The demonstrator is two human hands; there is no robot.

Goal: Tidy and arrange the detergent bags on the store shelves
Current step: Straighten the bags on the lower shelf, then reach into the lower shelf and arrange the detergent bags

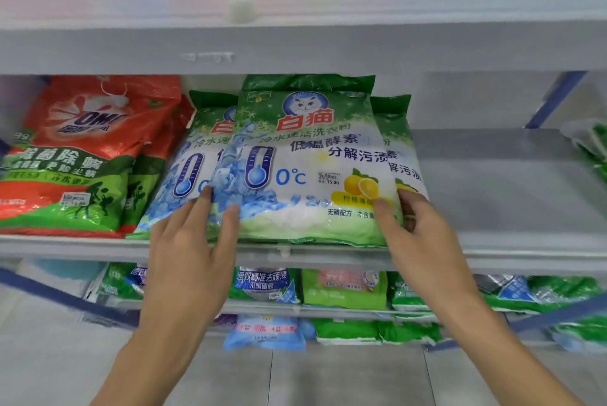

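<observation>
Grey store shelf (492, 241) at chest height, red OMO bags (82, 149) to the left. My left hand (193, 241) lies flat, fingers spread, on the front green White Cat detergent bag (312, 169); my right hand (417, 228) loosely cups its right edge.
</observation>
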